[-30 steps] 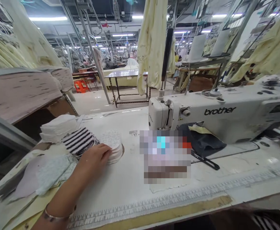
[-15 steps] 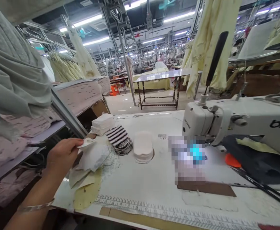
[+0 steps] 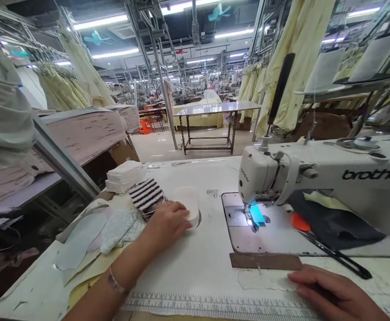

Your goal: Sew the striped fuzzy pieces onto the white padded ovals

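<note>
My left hand [image 3: 166, 223] reaches across the table, fingers slightly bent and touching the near left side of a stack of pale, rounded fabric pieces [image 3: 190, 200]. No piece shows lifted in it. Left of that stack is a pile of black-and-white striped pieces [image 3: 146, 194], partly behind the hand. Loose white and yellowish scraps [image 3: 81, 240] lie beside my left forearm. My right hand [image 3: 335, 290] rests near the table's front edge with thumb and fingers apart, by the end of a brown strip [image 3: 264, 261]. It holds nothing visible.
A white sewing machine [image 3: 315, 169] stands at right, its lit needle area holding a bright blue piece [image 3: 256, 215]. Dark cloth [image 3: 335, 223] and black-handled tweezers or snips [image 3: 345, 261] lie beside it. A square white stack [image 3: 124, 176] sits at back left. A measuring tape [image 3: 215, 305] runs along the front edge.
My left hand has let go of the white scrap at left and moved right to the pale stack. My right hand has come into view at lower right. The view has shifted.
</note>
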`<state>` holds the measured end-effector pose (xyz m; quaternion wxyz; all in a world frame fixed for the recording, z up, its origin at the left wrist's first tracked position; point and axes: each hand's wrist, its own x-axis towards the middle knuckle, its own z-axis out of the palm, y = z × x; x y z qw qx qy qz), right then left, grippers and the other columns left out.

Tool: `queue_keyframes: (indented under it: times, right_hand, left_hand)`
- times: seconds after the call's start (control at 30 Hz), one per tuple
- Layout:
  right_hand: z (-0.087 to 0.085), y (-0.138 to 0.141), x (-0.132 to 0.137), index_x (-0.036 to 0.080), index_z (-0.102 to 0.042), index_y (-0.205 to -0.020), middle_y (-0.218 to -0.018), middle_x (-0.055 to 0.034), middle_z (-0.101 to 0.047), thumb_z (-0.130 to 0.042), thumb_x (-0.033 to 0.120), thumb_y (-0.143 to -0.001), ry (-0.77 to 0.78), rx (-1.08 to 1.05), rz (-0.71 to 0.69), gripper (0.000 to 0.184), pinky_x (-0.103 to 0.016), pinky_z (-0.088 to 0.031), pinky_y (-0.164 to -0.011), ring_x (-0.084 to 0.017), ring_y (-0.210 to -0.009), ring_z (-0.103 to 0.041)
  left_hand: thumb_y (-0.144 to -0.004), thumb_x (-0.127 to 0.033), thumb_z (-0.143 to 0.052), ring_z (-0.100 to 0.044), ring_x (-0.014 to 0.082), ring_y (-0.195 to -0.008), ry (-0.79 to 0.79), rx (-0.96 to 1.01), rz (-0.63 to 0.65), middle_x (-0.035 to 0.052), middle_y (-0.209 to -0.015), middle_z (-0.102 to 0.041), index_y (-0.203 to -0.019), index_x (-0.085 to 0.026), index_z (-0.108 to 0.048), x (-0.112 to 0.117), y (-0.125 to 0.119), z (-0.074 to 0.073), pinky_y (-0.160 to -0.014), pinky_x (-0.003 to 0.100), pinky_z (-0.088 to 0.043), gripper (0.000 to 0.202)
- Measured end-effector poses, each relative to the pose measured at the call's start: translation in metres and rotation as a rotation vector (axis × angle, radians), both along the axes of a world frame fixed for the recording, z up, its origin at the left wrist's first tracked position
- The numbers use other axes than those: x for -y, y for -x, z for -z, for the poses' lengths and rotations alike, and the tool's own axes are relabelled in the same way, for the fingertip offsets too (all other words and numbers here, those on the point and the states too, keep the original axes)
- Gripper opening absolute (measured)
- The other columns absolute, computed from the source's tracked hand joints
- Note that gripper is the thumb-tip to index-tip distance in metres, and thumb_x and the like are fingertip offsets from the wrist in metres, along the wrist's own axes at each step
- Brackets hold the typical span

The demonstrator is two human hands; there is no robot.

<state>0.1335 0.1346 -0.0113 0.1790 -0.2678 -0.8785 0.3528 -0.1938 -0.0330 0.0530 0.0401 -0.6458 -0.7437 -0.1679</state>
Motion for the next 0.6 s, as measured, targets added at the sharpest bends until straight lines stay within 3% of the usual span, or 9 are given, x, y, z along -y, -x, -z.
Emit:
queue_keyframes:
  times: [0.13,0.27,0.37,0.43,0.53,0.6]
  right_hand:
    - [-0.009,-0.001,-0.001,0.026,-0.072,-0.084,-0.081,-0.004,-0.068,-0.057,0.041,-0.081,0.022,0.027,-0.072,0.021,-0.025,-0.055,-0.064,-0.021,-0.075,-0.065]
    - [-0.013,0.002,-0.003,0.025,-0.071,-0.082,-0.076,-0.0037,-0.067,-0.057,0.038,-0.082,0.078,-0.003,-0.067,0.02,-0.025,-0.054,-0.063,-0.02,-0.07,-0.063]
    - [-0.012,0.002,-0.001,0.025,-0.071,-0.082,-0.076,-0.0041,-0.067,-0.057,0.039,-0.081,0.081,-0.037,-0.045,0.02,-0.026,-0.054,-0.064,-0.021,-0.071,-0.063]
    - [-0.011,0.0,0.001,0.025,-0.071,-0.082,-0.076,-0.0041,-0.066,-0.057,0.038,-0.081,0.055,-0.052,-0.034,0.019,-0.026,-0.054,-0.062,-0.021,-0.071,-0.063]
    - [-0.016,-0.002,0.005,0.027,-0.071,-0.089,-0.083,-0.0043,-0.066,-0.057,0.035,-0.082,-0.044,-0.117,-0.064,0.017,-0.025,-0.055,-0.063,-0.021,-0.077,-0.064]
    - [-0.023,0.003,0.01,0.028,-0.068,-0.097,-0.092,-0.0045,-0.066,-0.058,0.03,-0.082,-0.142,-0.17,-0.143,0.018,-0.026,-0.056,-0.069,-0.021,-0.083,-0.064]
  left_hand:
    - [-0.084,-0.022,-0.047,-0.061,0.0171,-0.074,0.015,0.098,-0.004,0.0037,-0.08,-0.066,-0.073,-0.019,-0.066,-0.018,0.011,0.003,-0.068,0.027,-0.046,0.022]
    - [-0.087,-0.028,-0.042,-0.06,0.0186,-0.073,-0.105,0.172,-0.132,0.0047,-0.078,-0.065,-0.08,-0.017,-0.062,-0.02,0.017,-0.005,-0.065,0.028,-0.044,0.023]
    - [-0.089,-0.03,-0.04,-0.061,0.0185,-0.073,-0.192,0.242,-0.174,0.0051,-0.083,-0.067,-0.09,-0.017,-0.06,-0.024,-0.003,-0.008,-0.065,0.029,-0.045,0.025]
    - [-0.09,-0.03,-0.04,-0.063,0.0161,-0.074,-0.198,0.295,-0.113,0.0038,-0.089,-0.069,-0.091,-0.018,-0.06,-0.028,-0.028,-0.006,-0.067,0.027,-0.048,0.023]
    - [-0.088,-0.028,-0.046,-0.064,0.0147,-0.08,-0.118,0.342,0.089,0.0019,-0.092,-0.07,-0.09,-0.02,-0.062,-0.03,-0.065,-0.002,-0.073,0.024,-0.05,0.018]
    - [-0.088,-0.03,-0.047,-0.063,0.0173,-0.082,-0.06,0.305,0.184,0.0041,-0.092,-0.069,-0.091,-0.019,-0.062,-0.027,-0.073,-0.003,-0.075,0.028,-0.05,0.019]
